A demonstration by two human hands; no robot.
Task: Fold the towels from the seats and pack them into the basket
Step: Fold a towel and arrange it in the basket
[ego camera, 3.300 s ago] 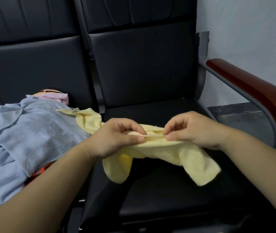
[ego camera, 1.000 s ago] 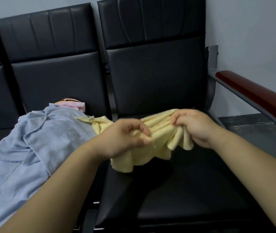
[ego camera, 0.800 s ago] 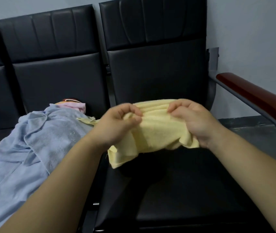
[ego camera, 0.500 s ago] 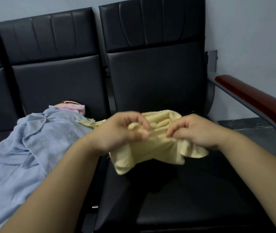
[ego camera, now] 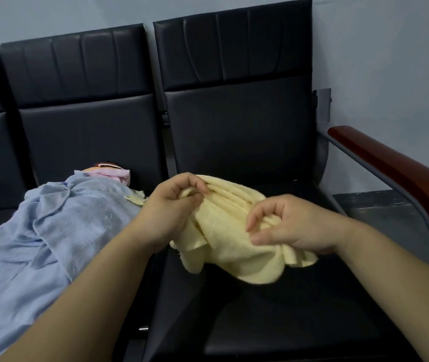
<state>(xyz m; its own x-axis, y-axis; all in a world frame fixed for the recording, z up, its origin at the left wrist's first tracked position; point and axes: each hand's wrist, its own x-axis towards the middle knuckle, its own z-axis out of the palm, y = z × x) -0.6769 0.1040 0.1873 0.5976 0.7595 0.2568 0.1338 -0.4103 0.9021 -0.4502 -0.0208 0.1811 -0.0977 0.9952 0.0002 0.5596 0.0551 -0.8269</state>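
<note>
**Both grips on yellow towel, mid-fold over right seat**

Left grip (ego camera: 171,207): fingers curled, thumb and fingertips pinching a bunched edge of the yellow towel (ego camera: 229,231) at its upper left. Right grip (ego camera: 297,226): fingers curled over a gathered fold on the towel's right side. Thumb and forefinger tips are slightly apart, so the hold looks loose.

The towel is held up between the two grips, crumpled in ridges. Its lower edge sags toward the black seat (ego camera: 299,322); can't tell if it touches.

Handling: light, soft, fully limp terry. It won't keep shape and droops wherever unsupported. Not slippery, not fragile. Best taken by two corners of one edge and pulled taut so it hangs flat. The bunched holds here probably need shifting out to the corners.

Around: a blue towel (ego camera: 72,231) is spread on the next seat to the left, with a pink towel (ego camera: 115,174) behind it. Wooden armrest (ego camera: 391,173) on the right. No basket clearly visible.
</note>
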